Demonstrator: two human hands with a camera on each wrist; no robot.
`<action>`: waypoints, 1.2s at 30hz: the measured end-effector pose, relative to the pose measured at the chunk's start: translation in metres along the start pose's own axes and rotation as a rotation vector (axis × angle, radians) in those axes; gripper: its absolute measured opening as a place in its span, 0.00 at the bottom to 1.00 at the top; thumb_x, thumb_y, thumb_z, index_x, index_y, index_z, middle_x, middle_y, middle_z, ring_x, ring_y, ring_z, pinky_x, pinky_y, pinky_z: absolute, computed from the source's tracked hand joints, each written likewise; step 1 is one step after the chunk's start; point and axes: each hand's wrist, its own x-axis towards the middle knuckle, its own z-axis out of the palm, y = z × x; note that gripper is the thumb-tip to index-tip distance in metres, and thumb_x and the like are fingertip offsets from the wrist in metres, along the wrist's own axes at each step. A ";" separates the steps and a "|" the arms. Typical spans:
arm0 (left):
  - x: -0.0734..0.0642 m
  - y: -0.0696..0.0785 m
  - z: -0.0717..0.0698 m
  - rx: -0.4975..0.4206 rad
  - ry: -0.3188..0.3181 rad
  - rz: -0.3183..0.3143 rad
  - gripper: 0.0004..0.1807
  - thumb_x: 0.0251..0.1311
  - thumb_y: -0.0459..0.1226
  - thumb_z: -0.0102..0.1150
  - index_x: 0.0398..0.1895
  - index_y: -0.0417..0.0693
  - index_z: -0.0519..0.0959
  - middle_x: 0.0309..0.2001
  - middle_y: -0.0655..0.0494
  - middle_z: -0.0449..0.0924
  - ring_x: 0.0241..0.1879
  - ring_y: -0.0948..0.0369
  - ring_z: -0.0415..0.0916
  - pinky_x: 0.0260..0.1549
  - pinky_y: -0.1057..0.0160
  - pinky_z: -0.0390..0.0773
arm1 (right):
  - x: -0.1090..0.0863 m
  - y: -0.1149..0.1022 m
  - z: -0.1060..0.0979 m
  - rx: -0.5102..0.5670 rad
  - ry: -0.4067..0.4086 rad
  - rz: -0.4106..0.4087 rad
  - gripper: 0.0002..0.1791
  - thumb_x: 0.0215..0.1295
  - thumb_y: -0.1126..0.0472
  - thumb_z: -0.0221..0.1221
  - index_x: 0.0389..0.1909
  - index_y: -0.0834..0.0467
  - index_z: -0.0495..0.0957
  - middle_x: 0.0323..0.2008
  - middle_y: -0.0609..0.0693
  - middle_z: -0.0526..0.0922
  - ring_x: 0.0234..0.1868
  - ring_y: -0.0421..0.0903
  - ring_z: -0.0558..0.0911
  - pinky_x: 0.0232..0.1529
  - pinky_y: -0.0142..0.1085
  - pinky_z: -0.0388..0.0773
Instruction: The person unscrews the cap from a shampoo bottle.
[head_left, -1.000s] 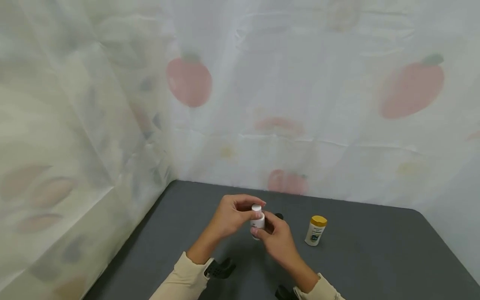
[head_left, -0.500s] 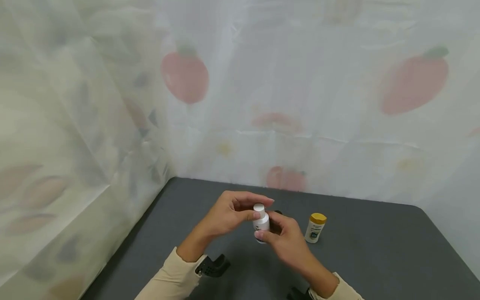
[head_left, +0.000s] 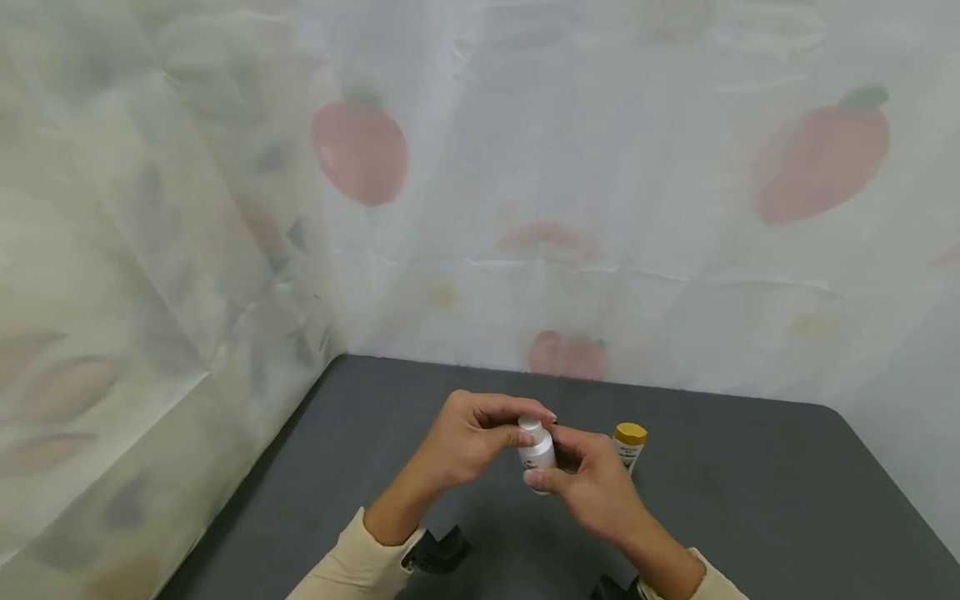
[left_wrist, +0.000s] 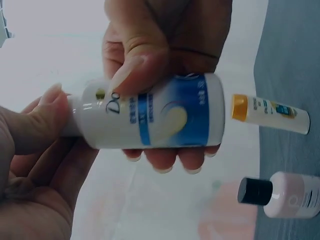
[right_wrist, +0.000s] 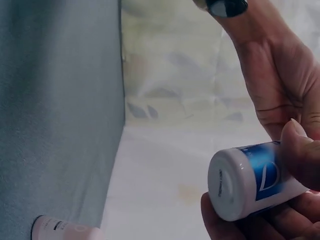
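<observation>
A small white Dove bottle (left_wrist: 175, 112) with a blue label is held between the two hands, above the table. My right hand (head_left: 603, 487) grips its body, thumb on the near side and fingers behind. At the top, my left hand (head_left: 467, 442) pinches the narrow white cap (left_wrist: 72, 116) between thumb and fingers. The cap sits on the bottle's neck. Seen in the right wrist view, the bottle's base (right_wrist: 224, 185) points away from the right palm. The fingers behind the bottle are mostly hidden in the head view.
On the dark grey table (head_left: 750, 492) stands a white bottle with a yellow cap (head_left: 630, 433), partly covered by the right hand. A pale pink bottle with a black cap (left_wrist: 255, 191) stands near it. Fruit-printed white sheeting (head_left: 600, 317) hangs behind and at the left.
Both hands and the white bottle have shifted a little to the right, and the right hand now overlaps the yellow-capped bottle. The left hand keeps its pinch on the cap.
</observation>
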 end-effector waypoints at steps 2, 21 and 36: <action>-0.001 -0.001 0.005 0.010 0.029 0.029 0.12 0.62 0.25 0.67 0.48 0.32 0.87 0.48 0.35 0.89 0.49 0.60 0.90 0.47 0.60 0.89 | -0.002 -0.002 -0.002 -0.013 0.008 0.006 0.20 0.64 0.63 0.71 0.55 0.64 0.84 0.48 0.61 0.90 0.43 0.37 0.89 0.42 0.32 0.87; -0.016 -0.006 0.032 0.106 0.205 0.143 0.11 0.64 0.28 0.67 0.47 0.35 0.89 0.48 0.38 0.90 0.50 0.55 0.90 0.48 0.60 0.89 | -0.012 -0.010 0.001 -0.075 0.077 0.003 0.19 0.60 0.67 0.73 0.53 0.65 0.86 0.46 0.60 0.91 0.44 0.45 0.91 0.41 0.32 0.87; -0.013 -0.007 0.034 0.024 0.224 0.095 0.14 0.65 0.31 0.69 0.52 0.35 0.87 0.52 0.36 0.88 0.50 0.59 0.89 0.47 0.61 0.89 | -0.010 -0.013 0.003 -0.150 0.159 0.012 0.21 0.59 0.67 0.73 0.54 0.56 0.87 0.47 0.54 0.92 0.46 0.47 0.91 0.44 0.31 0.87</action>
